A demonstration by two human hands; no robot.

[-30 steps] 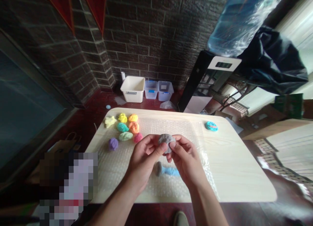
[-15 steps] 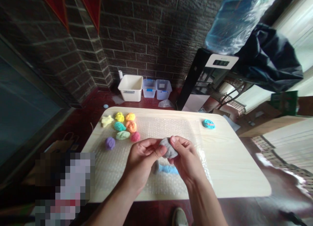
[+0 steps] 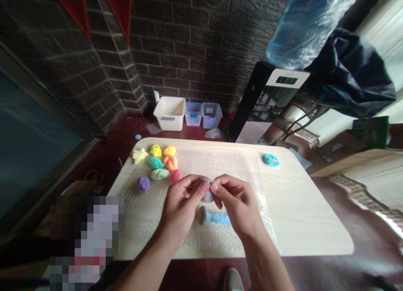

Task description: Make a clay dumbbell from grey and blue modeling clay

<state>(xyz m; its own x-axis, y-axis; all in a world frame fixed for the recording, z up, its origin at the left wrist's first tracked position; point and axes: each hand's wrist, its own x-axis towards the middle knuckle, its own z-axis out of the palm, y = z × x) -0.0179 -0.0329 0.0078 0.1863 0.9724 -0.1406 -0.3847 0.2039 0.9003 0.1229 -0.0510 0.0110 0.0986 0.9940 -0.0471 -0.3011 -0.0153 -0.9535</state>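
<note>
Between both hands I hold a flattened piece of grey modelling clay [image 3: 208,196], above the table. My left hand [image 3: 184,198] pinches it from the left, thumb on top. From the right, my right hand [image 3: 237,200] pinches it too, the two thumb tips nearly touching. Below, on bubble wrap [image 3: 217,163], lies a light blue clay roll [image 3: 218,218] with a dark grey clay piece [image 3: 202,215] at its left end. My right hand hides the roll's right end.
Several coloured clay lumps, among them a purple one [image 3: 144,184] and a pink one [image 3: 175,176], lie at the table's left. A blue clay piece with an orange stripe [image 3: 271,159] sits at the back right. Beyond the table [image 3: 310,215] stand a white bin [image 3: 170,114] and a water dispenser [image 3: 252,106].
My right thumb has moved left, beside the left thumb at the clay's upper edge. The grey clay has turned in my fingers and shows less of its face.
</note>
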